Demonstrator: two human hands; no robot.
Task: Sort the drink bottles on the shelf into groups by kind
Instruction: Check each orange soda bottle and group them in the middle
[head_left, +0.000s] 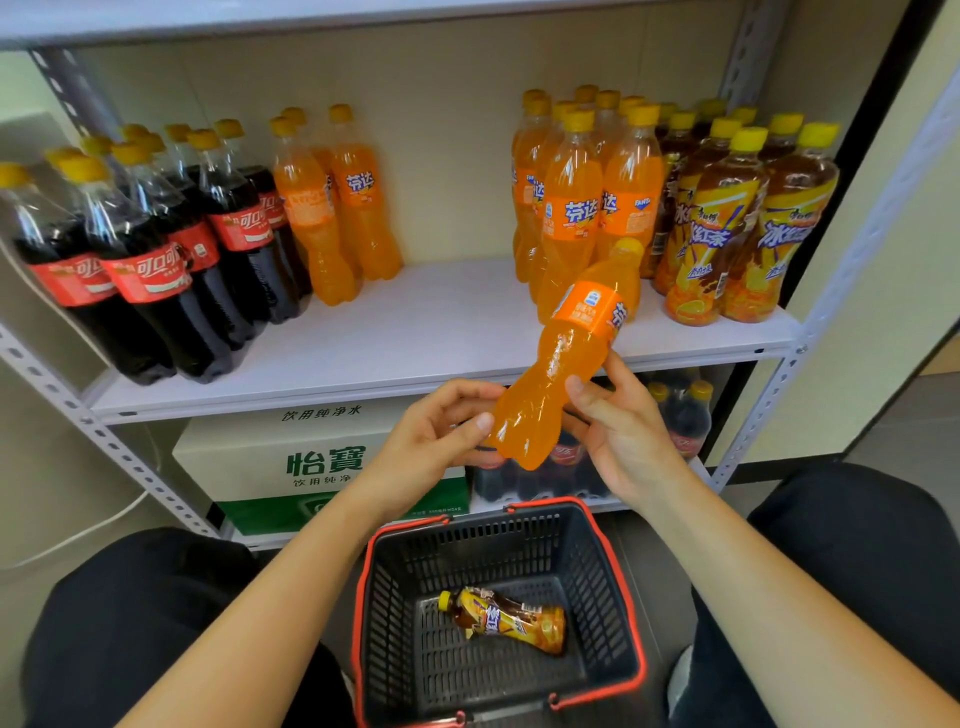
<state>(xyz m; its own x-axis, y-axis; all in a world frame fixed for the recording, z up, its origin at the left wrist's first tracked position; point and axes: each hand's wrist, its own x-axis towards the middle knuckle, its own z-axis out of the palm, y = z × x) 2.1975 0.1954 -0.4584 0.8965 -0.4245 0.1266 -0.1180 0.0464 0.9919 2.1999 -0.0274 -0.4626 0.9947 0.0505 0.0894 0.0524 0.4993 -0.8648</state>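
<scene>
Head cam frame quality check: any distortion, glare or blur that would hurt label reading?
Head view: strong wide-angle bowing, the right shelf upright leans outward. Head view: glare streaks on the cola bottles at left, labels legible. Head view: the held orange soda bottle is sharp, no motion blur. Head view: lower-shelf bottles sit dim in shadow.

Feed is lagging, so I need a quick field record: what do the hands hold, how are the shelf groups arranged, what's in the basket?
held item: orange soda bottle, tilted, cap toward the shelf
left hand: grips its base
right hand: grips its lower body
shelf left: cola bottles, then a few orange sodas
shelf right: orange soda group, then iced tea group
basket: one iced tea bottle lying on its side
</scene>
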